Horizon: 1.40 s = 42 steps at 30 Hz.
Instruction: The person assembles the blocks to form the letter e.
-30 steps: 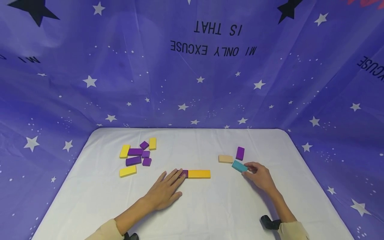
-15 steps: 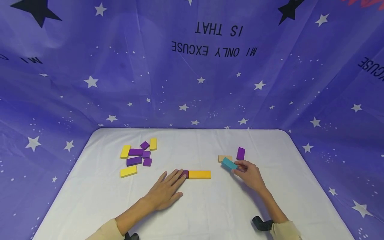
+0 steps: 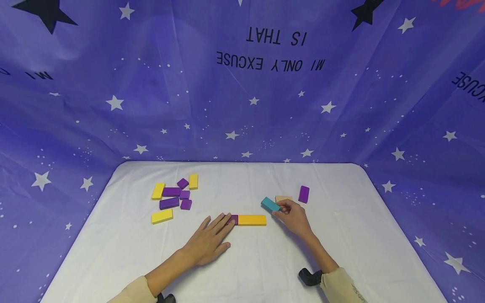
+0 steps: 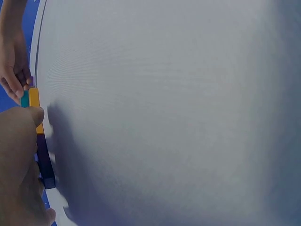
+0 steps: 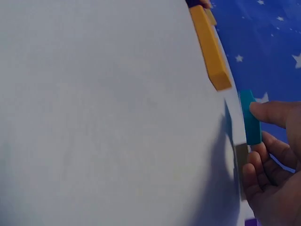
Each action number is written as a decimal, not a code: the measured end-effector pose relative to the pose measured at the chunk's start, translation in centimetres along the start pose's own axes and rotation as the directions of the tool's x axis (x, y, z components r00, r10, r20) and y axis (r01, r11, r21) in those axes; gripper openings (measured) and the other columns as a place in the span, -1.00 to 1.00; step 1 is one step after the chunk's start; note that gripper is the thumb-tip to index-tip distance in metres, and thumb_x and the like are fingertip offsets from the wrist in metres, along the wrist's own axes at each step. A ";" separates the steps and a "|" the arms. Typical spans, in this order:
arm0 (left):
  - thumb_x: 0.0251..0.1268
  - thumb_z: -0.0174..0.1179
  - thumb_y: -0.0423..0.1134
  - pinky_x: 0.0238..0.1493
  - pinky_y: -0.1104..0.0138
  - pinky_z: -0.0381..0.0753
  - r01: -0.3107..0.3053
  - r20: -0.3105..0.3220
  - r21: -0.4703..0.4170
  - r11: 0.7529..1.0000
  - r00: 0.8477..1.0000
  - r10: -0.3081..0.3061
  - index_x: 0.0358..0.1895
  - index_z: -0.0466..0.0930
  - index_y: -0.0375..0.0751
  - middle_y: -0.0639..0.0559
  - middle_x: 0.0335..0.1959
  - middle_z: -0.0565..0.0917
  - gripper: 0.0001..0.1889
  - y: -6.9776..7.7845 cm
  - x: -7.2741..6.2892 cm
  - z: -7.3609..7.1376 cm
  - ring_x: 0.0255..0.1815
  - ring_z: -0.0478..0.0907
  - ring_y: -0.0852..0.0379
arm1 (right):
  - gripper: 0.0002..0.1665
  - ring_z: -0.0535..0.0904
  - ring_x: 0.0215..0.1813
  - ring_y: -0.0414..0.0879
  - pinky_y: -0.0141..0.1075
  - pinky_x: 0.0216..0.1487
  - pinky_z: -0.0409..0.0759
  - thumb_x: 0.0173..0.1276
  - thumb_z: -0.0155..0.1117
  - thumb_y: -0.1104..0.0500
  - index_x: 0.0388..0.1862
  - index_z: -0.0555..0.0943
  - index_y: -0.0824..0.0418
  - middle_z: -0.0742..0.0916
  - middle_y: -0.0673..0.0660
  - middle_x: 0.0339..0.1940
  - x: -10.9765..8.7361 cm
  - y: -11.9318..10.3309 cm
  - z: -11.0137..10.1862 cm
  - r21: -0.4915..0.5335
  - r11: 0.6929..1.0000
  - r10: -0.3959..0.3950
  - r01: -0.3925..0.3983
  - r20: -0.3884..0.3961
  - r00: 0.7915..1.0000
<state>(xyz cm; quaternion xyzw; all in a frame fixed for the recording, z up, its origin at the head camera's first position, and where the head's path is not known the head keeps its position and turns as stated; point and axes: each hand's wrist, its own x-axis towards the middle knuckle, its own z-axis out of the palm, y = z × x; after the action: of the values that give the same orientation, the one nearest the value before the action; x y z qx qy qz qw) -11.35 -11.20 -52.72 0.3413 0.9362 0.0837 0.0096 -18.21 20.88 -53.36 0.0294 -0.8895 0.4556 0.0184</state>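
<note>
A teal block point(image 3: 270, 204) is pinched between the thumb and fingers of my right hand point(image 3: 294, 219), which holds it up off the white table. In the right wrist view the teal block point(image 5: 250, 117) hangs past the near end of an orange-yellow block point(image 5: 211, 49). My left hand point(image 3: 206, 243) lies with straight fingers on a dark purple block point(image 3: 233, 219), partly hidden under the fingertips. End to end with that purple block is the orange-yellow block point(image 3: 252, 220). Behind my right hand lies a tan block point(image 3: 283, 198), partly covered by it.
A loose group at the table's left holds several purple blocks point(image 3: 169, 203) and yellow blocks point(image 3: 162, 216). One more purple block point(image 3: 304, 194) lies at the right. Behind the white table point(image 3: 242, 269) rises a blue star-patterned cloth point(image 3: 197, 84).
My right hand has carried the teal block leftward, from beside the tan block to above and right of the orange-yellow block. My left hand stays in place.
</note>
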 end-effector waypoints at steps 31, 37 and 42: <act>0.55 -0.02 0.05 0.45 -0.17 0.02 -0.004 -0.012 -0.005 1.000 1.000 0.004 0.55 0.16 -0.20 -0.15 0.57 0.12 -0.34 0.0 0.0 0.1 0.56 0.02 -0.14 | -0.69 0.49 -0.26 -0.11 -0.27 -0.14 0.50 0.21 0.52 0.18 -0.13 0.67 0.26 0.63 -0.02 -0.36 0.2 -0.2 2.0 -0.034 0.997 -0.071 0.072 0.034 0.997; 0.56 -0.05 0.08 0.47 -0.14 -0.02 0.010 0.012 -0.005 1.000 1.000 -0.010 0.57 0.12 -0.15 -0.11 0.59 0.08 -0.33 -0.1 0.0 0.3 0.58 -0.03 -0.10 | -0.70 0.48 -0.26 -0.11 -0.27 -0.15 0.50 0.21 0.52 0.20 -0.13 0.66 0.27 0.62 -0.02 -0.36 0.3 -0.3 2.1 -0.036 0.996 -0.075 0.076 0.033 0.997; 0.55 -0.06 0.09 0.48 -0.13 -0.04 0.015 0.024 -0.007 1.000 1.000 -0.015 0.58 0.10 -0.14 -0.09 0.60 0.06 -0.32 -0.1 0.0 0.4 0.58 -0.06 -0.08 | -0.71 0.46 -0.27 -0.10 -0.29 -0.18 0.46 0.22 0.52 0.19 -0.14 0.65 0.26 0.61 -0.02 -0.37 0.2 -0.4 2.1 -0.024 0.996 -0.082 0.083 0.036 0.996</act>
<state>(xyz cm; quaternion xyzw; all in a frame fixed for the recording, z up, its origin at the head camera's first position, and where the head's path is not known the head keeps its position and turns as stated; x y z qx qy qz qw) -11.42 -11.22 -53.10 0.3351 0.9383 0.0830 0.0226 -18.36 18.92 -54.25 0.0738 -0.8935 0.4425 0.0218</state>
